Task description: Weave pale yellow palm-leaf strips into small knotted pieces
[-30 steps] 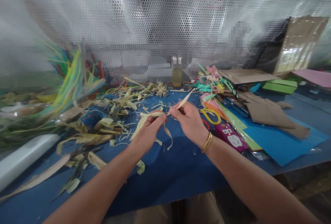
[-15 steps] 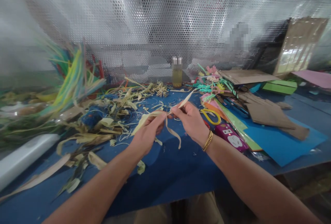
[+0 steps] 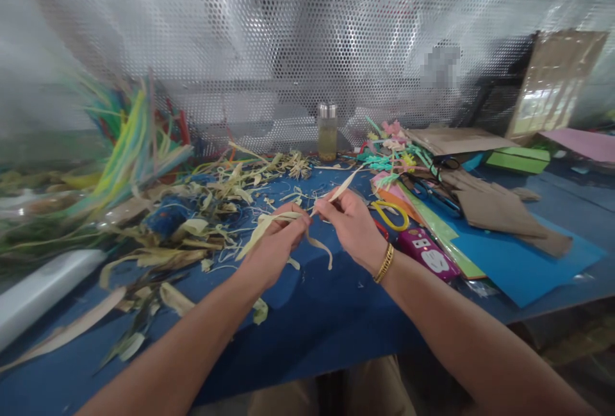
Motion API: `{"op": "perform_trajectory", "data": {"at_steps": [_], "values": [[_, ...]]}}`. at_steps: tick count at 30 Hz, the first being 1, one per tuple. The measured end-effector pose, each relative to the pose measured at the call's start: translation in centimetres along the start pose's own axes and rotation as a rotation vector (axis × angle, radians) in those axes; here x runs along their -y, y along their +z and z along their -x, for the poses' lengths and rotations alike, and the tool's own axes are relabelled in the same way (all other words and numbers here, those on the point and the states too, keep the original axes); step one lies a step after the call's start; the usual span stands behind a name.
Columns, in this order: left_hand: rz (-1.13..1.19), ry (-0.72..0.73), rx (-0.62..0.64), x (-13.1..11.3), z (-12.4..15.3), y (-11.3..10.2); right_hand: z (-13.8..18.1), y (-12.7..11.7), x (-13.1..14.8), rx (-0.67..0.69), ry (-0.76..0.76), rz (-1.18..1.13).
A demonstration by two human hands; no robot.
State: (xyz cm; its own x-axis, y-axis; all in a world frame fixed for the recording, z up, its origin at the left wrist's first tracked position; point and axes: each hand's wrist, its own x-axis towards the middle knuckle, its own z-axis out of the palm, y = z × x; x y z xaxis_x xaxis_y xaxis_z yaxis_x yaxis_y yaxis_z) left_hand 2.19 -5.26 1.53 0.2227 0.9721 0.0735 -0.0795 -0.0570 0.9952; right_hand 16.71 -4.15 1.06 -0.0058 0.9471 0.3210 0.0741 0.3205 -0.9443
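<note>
My left hand [image 3: 276,244] and my right hand [image 3: 353,224] meet above the blue table [image 3: 317,320], each pinching a pale yellow leaf strip [image 3: 269,222]. The strip runs from my left fingers out to the left. A second end [image 3: 343,188] sticks up past my right fingers, and a loose tail [image 3: 321,247] curls down between the hands. A gold bracelet [image 3: 384,264] sits on my right wrist.
A heap of leaf scraps [image 3: 206,211] and coloured sticks [image 3: 129,147] lies left. A small bottle [image 3: 327,133] stands by the perforated metal screen [image 3: 307,50]. Yellow-handled scissors [image 3: 391,214], a pink box [image 3: 427,252], coloured paper [image 3: 519,262] and brown bags [image 3: 490,204] lie right.
The hanging tail of the strip swung right and then curled up shorter between the hands. Both hands stayed almost in place, working the strip.
</note>
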Motion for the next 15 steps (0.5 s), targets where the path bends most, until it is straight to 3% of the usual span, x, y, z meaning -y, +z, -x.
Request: {"op": "perform_trajectory", "data": {"at_steps": [5,10,15], "values": [[0.025,-0.004,0.042,0.11,0.22,-0.20,-0.11,0.07,-0.26,-0.028,0.008,-0.032],[-0.007,0.081,0.124,0.37,0.25,-0.45,-0.61,-0.28,0.12,-0.052,0.053,-0.181],[-0.089,0.136,0.061,0.40,-0.14,-0.47,-0.72,-0.48,0.58,-0.066,0.118,-0.269]]}}
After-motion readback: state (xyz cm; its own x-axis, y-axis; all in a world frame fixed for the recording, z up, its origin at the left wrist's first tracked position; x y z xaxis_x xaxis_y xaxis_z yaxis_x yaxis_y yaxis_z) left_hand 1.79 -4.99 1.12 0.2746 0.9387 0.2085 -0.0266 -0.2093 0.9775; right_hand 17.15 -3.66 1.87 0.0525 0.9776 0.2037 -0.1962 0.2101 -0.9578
